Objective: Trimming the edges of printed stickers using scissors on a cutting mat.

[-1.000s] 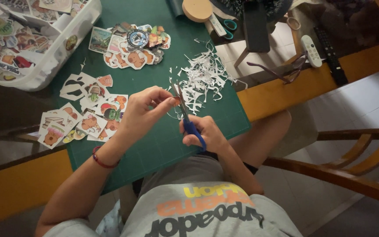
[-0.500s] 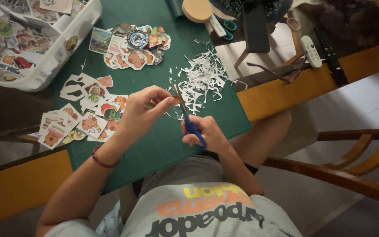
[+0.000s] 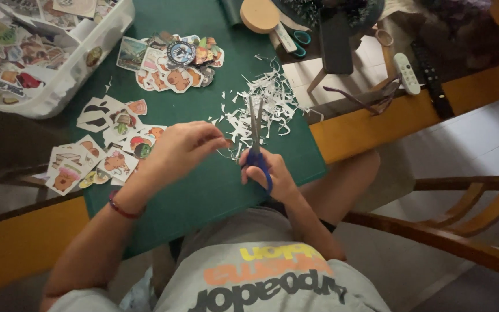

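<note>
My right hand (image 3: 272, 176) is closed through the blue handles of the scissors (image 3: 256, 144), whose blades point away from me and stand barely parted, close to shut. My left hand (image 3: 183, 147) pinches a small sticker piece (image 3: 227, 143) between thumb and fingertips, just left of the blades; it is too small and too covered to tell what is printed on it. I judge that I am mid-trim, cutting the white margin off this one piece, with the blades near the end of a snip.

Just beyond the blade tips lies the heap of white paper trimmings (image 3: 264, 101) on the green cutting mat (image 3: 203, 190). Left of my holding hand lie uncut sticker sheets (image 3: 96, 159), and farther out past them a cluster of cut-out stickers (image 3: 174, 60). A white plastic bin (image 3: 73, 75) with more stickers stands well off to the left.

The next move, as I judge it, calls for turning the piece a little in my left fingertips and opening the blades so the cut follows the outline, keeping my fingertips clear of the edge.
</note>
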